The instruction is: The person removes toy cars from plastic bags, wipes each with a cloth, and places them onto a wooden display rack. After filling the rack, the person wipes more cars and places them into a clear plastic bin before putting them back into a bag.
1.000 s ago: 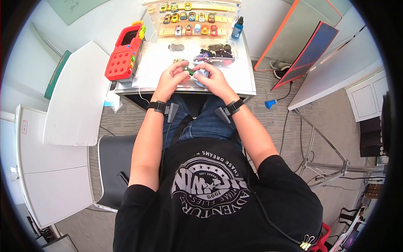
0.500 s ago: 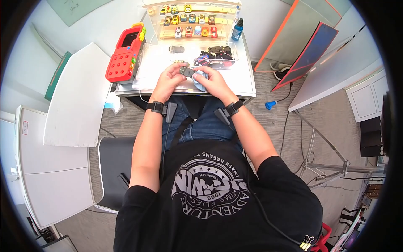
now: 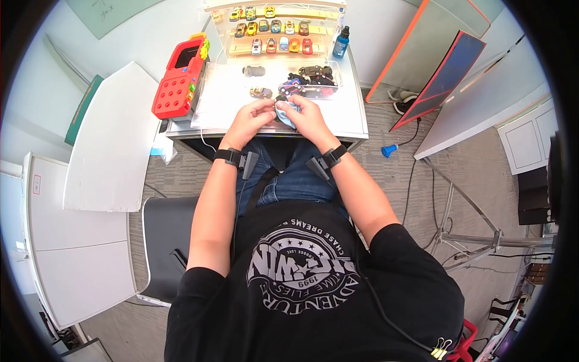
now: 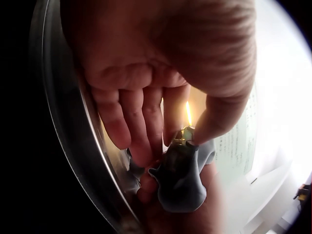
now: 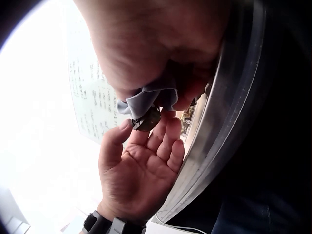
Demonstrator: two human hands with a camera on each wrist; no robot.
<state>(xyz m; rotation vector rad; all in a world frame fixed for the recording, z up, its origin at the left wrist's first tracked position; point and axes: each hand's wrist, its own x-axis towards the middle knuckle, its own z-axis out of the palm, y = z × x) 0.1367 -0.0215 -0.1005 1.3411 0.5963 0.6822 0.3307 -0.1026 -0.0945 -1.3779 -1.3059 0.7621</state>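
A small dark toy car (image 3: 281,98) is held between the two hands near the table's front edge, mostly covered by a light blue cloth (image 3: 287,113). My right hand (image 3: 312,119) grips the cloth around the car. With thumb and fingertips, my left hand (image 3: 246,124) pinches the car's uncovered end. In the left wrist view a bright glint shows above the car's end (image 4: 183,135), and the cloth (image 4: 183,196) folds around the rest. The right wrist view shows the car (image 5: 146,120) poking out of the cloth toward the left thumb. Beyond the hands, a gold toy car (image 3: 260,92) lies on the table.
A clear bin (image 3: 339,77) of several toy cars stands behind the hands, beside a grey cylindrical thing (image 3: 254,71). Farther back, a tiered rack (image 3: 241,46) displays more cars. A blue spray bottle (image 3: 341,42) stands right, a red toy (image 3: 170,98) left.
The car was turned, showing green and then its dark underside, and is now mostly inside the cloth. My left hand has shifted toward the right hand, uncovering the gold car.
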